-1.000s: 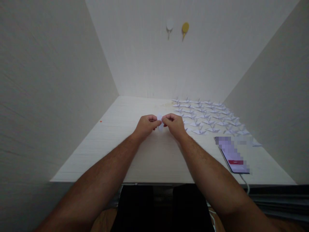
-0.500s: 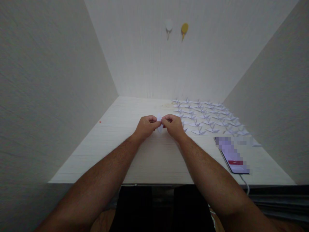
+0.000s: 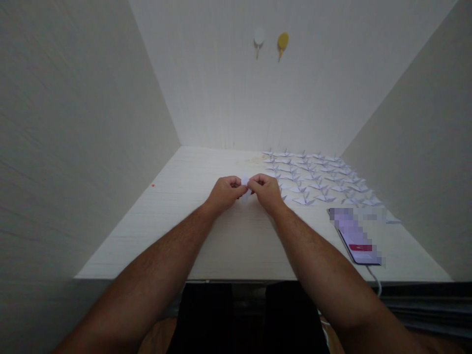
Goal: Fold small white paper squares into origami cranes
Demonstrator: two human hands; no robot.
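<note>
Between my two hands, a little above the white table (image 3: pixel 177 216), is a small piece of folded white paper (image 3: pixel 245 195). My left hand (image 3: pixel 226 191) pinches it from the left with thumb and fingers. From the right, my right hand (image 3: pixel 265 189) grips the same paper, its fingertips almost meeting those of the left. Much of the paper is hidden by the fingers, so its exact folds cannot be made out. Several white paper cranes (image 3: pixel 304 200) stand in rows just right of my right hand.
A phone (image 3: pixel 354 241) with a lit screen lies on the right, its white cable (image 3: pixel 375 280) running over the front edge. White walls enclose the table on the left, back and right. Two hooks, one white (image 3: pixel 259 37) and one yellow (image 3: pixel 282 40), are on the back wall.
Both hands keep their pinch on the paper and have barely shifted. The paper's lower part looks slightly turned and more covered. The view has tilted a touch.
</note>
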